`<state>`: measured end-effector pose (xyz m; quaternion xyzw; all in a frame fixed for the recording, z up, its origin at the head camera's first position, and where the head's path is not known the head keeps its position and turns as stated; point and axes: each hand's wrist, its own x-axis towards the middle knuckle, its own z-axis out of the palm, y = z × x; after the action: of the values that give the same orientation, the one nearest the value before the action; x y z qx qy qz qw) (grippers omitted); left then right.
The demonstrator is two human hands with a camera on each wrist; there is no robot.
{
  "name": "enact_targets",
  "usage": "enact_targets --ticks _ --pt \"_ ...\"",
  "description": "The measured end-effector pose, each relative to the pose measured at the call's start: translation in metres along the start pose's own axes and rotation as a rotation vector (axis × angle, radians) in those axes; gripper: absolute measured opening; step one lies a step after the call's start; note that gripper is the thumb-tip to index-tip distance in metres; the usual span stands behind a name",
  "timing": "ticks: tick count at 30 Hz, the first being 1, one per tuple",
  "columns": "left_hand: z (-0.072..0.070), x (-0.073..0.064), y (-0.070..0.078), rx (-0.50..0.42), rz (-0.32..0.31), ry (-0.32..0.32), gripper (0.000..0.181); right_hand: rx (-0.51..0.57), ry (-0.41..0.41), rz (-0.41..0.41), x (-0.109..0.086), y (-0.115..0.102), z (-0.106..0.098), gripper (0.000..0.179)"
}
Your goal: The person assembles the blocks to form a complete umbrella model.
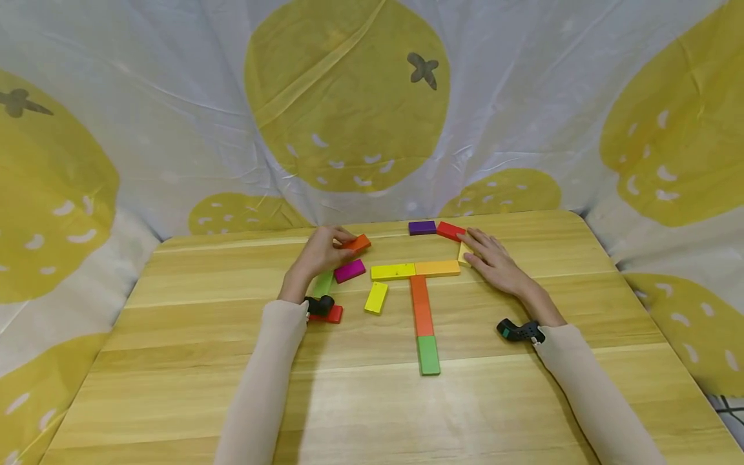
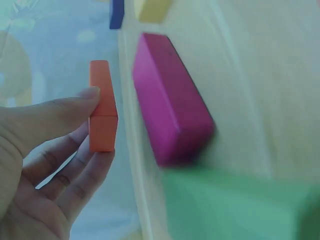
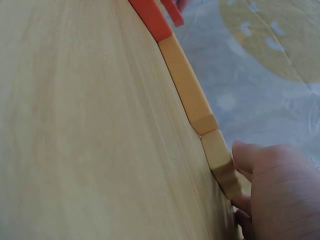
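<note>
My left hand pinches an orange block between thumb and fingers, close to the back edge of the table. Just below that hand lies a magenta block, and a light green block adjoins it. At the right, my right hand has its thumb and fingers at the sides of a pale yellow block, partly hiding it. This block's end meets a yellow-orange block. Beyond the right fingertips, a red block and a purple block lie end to end in the head view.
A yellow block continues the crossbar; an orange-red block and a green block run down from it. One yellow block lies apart. Another red block sits partly behind the left wrist camera. Patterned cloth hangs behind the table.
</note>
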<state>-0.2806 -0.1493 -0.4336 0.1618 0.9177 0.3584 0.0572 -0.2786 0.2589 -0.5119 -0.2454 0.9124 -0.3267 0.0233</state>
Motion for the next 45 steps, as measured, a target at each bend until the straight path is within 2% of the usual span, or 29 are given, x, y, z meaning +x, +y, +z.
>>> enact_targets --ticks 5,9,21,36,45 --pt "0.009 0.014 0.013 0.01 0.035 0.01 0.036 -0.008 0.0 -0.005 0.002 -0.002 0.001 0.055" --pt "0.016 0.024 0.018 0.02 0.046 -0.01 0.035 -0.006 -0.002 -0.005 0.005 -0.005 0.005 0.055" --pt "0.028 0.045 0.019 -0.008 -0.004 -0.024 0.031 0.001 0.012 -0.014 0.006 -0.014 0.01 0.054" --pt "0.04 0.057 0.011 -0.053 0.011 -0.024 0.033 0.009 0.01 -0.02 0.006 -0.016 0.012 0.054" --pt "0.037 0.056 0.011 -0.093 -0.037 -0.029 0.034 0.004 0.026 -0.036 0.006 -0.017 0.011 0.054"
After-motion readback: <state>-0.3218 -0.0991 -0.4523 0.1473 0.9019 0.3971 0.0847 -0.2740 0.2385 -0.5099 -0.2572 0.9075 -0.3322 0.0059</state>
